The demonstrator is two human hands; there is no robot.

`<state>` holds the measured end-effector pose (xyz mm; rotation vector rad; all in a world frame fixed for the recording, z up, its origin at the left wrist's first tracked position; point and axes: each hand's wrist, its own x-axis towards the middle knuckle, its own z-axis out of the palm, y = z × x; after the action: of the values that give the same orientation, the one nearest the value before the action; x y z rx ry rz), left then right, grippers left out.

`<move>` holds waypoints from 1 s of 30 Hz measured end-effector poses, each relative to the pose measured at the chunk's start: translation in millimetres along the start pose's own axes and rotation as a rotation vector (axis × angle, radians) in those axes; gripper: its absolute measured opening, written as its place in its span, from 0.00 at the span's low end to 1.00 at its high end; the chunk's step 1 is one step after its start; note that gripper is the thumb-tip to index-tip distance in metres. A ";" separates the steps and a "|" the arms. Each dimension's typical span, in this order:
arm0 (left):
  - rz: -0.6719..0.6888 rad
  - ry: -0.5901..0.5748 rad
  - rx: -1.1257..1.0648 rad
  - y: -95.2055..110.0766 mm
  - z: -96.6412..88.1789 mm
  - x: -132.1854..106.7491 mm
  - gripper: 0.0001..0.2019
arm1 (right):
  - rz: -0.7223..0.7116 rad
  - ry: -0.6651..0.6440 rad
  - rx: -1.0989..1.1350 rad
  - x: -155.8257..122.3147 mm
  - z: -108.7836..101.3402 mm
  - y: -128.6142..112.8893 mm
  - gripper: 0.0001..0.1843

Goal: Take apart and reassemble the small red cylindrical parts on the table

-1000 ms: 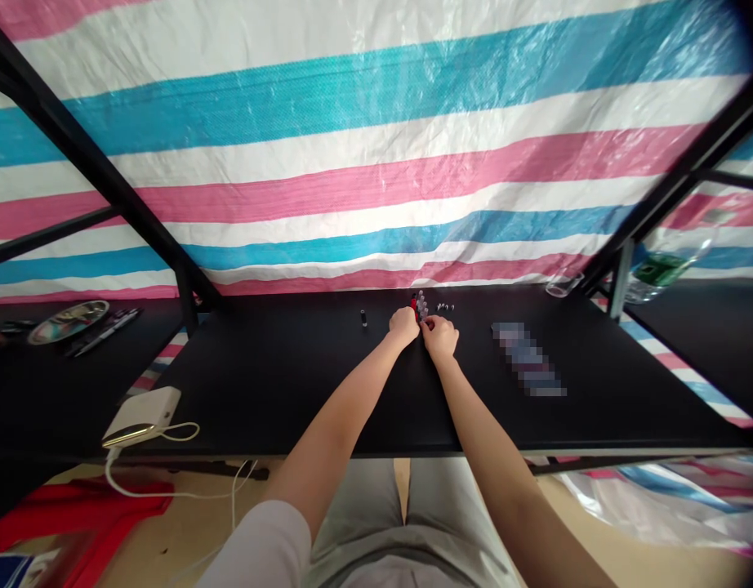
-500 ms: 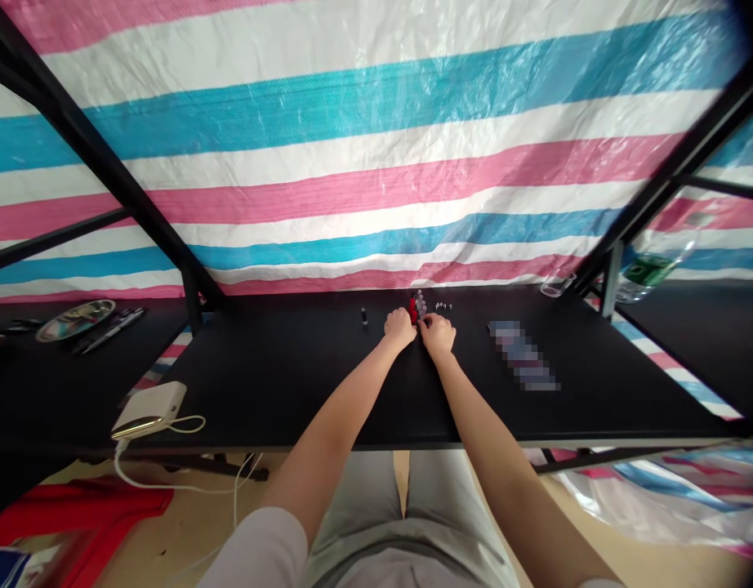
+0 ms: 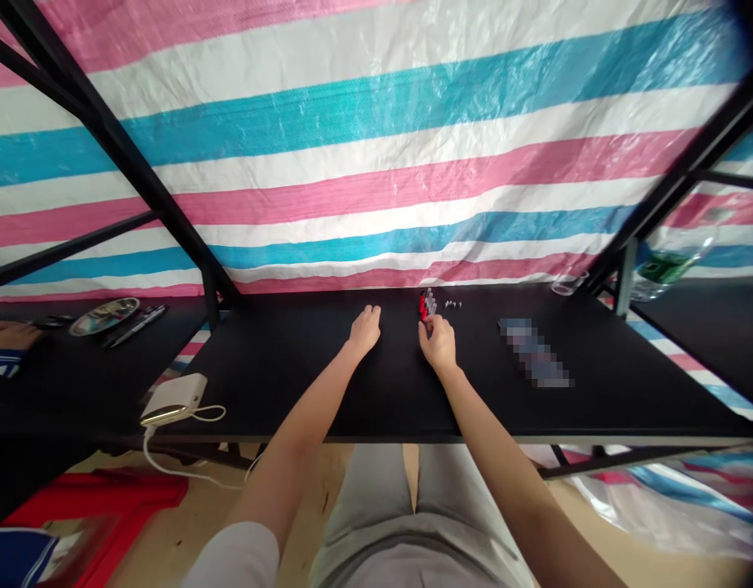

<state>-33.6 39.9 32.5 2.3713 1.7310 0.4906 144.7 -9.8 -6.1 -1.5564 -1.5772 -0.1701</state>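
Observation:
My left hand [image 3: 365, 328] lies on the black table [image 3: 291, 367], fingers stretched forward and apart, over the spot where a small black piece stood; that piece is hidden. My right hand [image 3: 438, 343] rests just right of it, fingers curled, knuckles up; what they hold, if anything, is hidden. Directly beyond the right hand stands a small cluster of red and clear little bottles [image 3: 426, 304]. A short row of tiny metal bits [image 3: 453, 305] lies to the right of the cluster.
A blurred flat object [image 3: 536, 363] lies at the right. A white power bank [image 3: 173, 398] with a cable sits at the table's left front corner. Another person's hand [image 3: 12, 335], a round tray [image 3: 104, 316] and pens [image 3: 135, 324] are on the left table. A striped tarp hangs behind.
My left hand has left the bottle cluster and moved left, opening over the small black piece. My right hand has drawn back slightly from the cluster. The view has shifted a little.

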 end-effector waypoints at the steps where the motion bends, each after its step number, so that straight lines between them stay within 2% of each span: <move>1: -0.019 0.030 -0.072 0.2 4.2 -1.4 0.14 | -0.039 -0.014 0.011 -1.3 -0.2 -0.5 0.10; 4: -0.126 0.108 -0.419 7.6 17.3 -7.0 0.12 | -0.110 -0.071 0.011 -4.6 -0.8 -3.4 0.13; 6: -0.189 0.084 -0.756 15.9 25.9 -13.0 0.12 | -0.137 -0.115 -0.017 -5.9 -0.6 -5.8 0.15; 9: -0.169 0.048 -1.188 27.3 36.3 -25.2 0.12 | -0.182 -0.204 -0.044 -6.7 0.5 -7.4 0.18; 11: -0.130 0.035 -1.331 31.4 40.2 -32.6 0.13 | -0.208 -0.264 -0.024 -6.9 1.2 -6.3 0.20; 15: -0.095 0.023 -1.427 32.3 41.4 -39.0 0.16 | -0.218 -0.288 0.052 -7.2 1.0 -3.6 0.22; 25: -0.165 0.071 -1.520 29.9 43.3 -36.7 0.15 | -0.216 -0.279 0.236 -7.3 -2.1 -5.6 0.17; 30: -0.199 0.118 -1.535 29.2 44.5 -35.6 0.14 | -0.153 -0.284 0.288 -8.0 -1.2 -3.2 0.16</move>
<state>-1.5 -0.4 -5.4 1.0428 0.8733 1.2876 141.1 -17.2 -9.1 -1.2759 -1.8510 0.1968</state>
